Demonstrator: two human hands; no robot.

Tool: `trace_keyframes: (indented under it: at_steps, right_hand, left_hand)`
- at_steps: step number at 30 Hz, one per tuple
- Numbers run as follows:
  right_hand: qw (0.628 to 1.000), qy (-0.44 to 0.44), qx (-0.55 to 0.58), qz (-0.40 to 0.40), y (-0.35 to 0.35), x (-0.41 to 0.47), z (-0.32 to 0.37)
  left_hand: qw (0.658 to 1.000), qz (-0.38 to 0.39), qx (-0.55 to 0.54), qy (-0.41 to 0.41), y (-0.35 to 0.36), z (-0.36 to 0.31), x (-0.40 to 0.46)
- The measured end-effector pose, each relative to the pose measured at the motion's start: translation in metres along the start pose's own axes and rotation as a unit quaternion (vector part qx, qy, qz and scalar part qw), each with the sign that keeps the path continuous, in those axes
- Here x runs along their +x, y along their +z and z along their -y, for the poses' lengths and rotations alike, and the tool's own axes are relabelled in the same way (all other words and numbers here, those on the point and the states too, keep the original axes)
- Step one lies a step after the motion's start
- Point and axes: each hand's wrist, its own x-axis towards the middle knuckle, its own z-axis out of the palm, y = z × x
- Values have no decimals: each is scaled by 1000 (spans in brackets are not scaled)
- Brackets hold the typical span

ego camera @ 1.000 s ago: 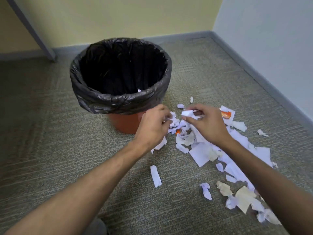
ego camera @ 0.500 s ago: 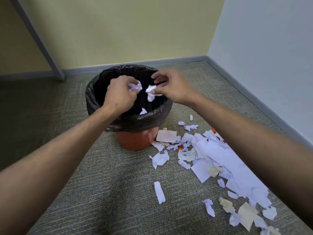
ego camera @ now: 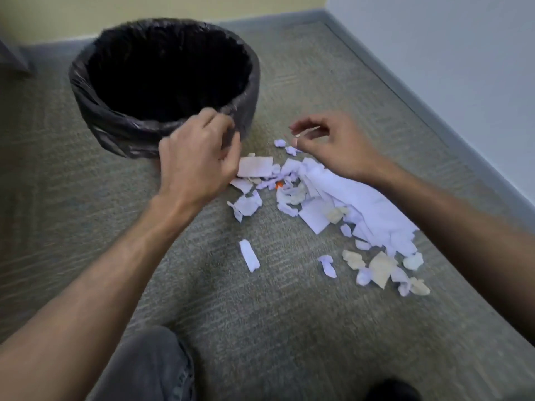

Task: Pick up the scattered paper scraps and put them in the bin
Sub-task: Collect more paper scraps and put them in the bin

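Sitting at the far left on the grey carpet (ego camera: 86, 227): a bin (ego camera: 121, 131) lined with a black bag, mouth wide and dark inside, contents not discernible. Hovering just beside the bin's near-right rim: the left hand (ego camera: 199, 163), back toward the camera, fingers curling loosely over the nearest scraps, apparently grasping nothing, though the fingertips are blurring and partly hiding behind the knuckles. Lying immediately right of that hand: a flat pinkish-white rectangular scrap (ego camera: 254, 166). Spreading from there toward the right and nearer the camera: the scattered paper scraps (ego camera: 356, 204), mostly white, a few cream-coloured, with a tiny orange fleck among them. Lying apart from the heap, nearer the camera: a single narrow white strip (ego camera: 249, 255). Hanging above the far end of the heap: the right hand (ego camera: 333, 146), thumb and forefinger nearing each other over two small scraps, grip released and holding nothing visible. Running along the right edge: a grey skirting board (ego camera: 419, 91) under a pale wall. Showing at the bottom: a knee in dark trousers (ego camera: 150, 369).
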Motion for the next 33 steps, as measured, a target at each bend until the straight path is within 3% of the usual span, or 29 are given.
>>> trace_keyframes:
  at_steps: [5,9,13,18,22,30,33]
  right_hand:
    - [997,63,-28,29,8,-74,-66]
    - [988,130,-75,40,19,-129,-116]
    - [973,182,-123,71,30,-167,-152]
    - [918,197,-307,153,49,-186,-182]
    - [906,212,-333,154,62,-194,-199]
    - [960,195,-186,69,69,-200,-223]
    - [975,202,-93,0,63,-204,-227]
  left_hand:
    - [986,162,-4,-28,37,-21,-65]
    - [947,306,38,-90,66,-23,-113]
    - [912,391,50,-116,93,-14,-150]
    - [881,432,57,-185,116,-21,-168]
    - [885,416,37,-206,129,-27,-170]
    - [896,398,-17,-197,137,-59,-162]
    - [899,391,-68,-187,139,-87,-158]
